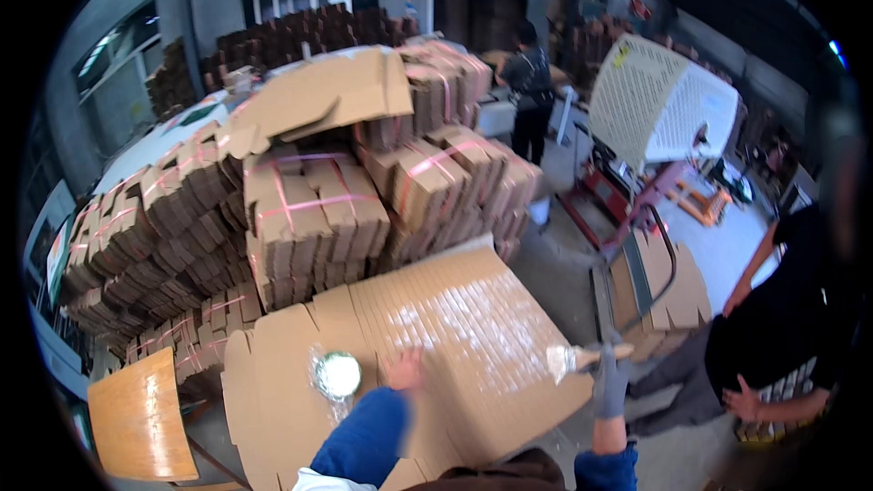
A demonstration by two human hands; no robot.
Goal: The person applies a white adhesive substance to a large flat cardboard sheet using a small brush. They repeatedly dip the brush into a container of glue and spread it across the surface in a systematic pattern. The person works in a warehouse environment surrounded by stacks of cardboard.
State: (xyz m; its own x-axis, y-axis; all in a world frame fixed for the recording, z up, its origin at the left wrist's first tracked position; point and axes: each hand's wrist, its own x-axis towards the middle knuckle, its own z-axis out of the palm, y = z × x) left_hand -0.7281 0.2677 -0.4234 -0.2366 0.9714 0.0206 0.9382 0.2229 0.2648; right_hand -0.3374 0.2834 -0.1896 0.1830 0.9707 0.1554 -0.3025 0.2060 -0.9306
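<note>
A flat brown cardboard sheet (300,332) lies in front of me. Its right half shows many parallel edges, like overlapped sheets, smeared with white paste (473,332). My left hand (405,369), bare below a blue sleeve, rests on the cardboard with its fingers stretched out. My right hand (611,385), in a grey glove, is closed around the wooden handle of a wide paintbrush (566,361). The brush's pale bristles point left, over the right edge of the pasted area. Left of my left hand, a round container of white paste (337,374) sits on the cardboard with clear plastic around it.
Bundles of folded cardboard (318,195) tied with pink strap are piled beyond the sheet. A wooden stool (144,414) stands at left. At right are a metal-framed trolley (641,286) with cardboard and a person in dark clothes (773,309). Another person (527,82) stands farther back.
</note>
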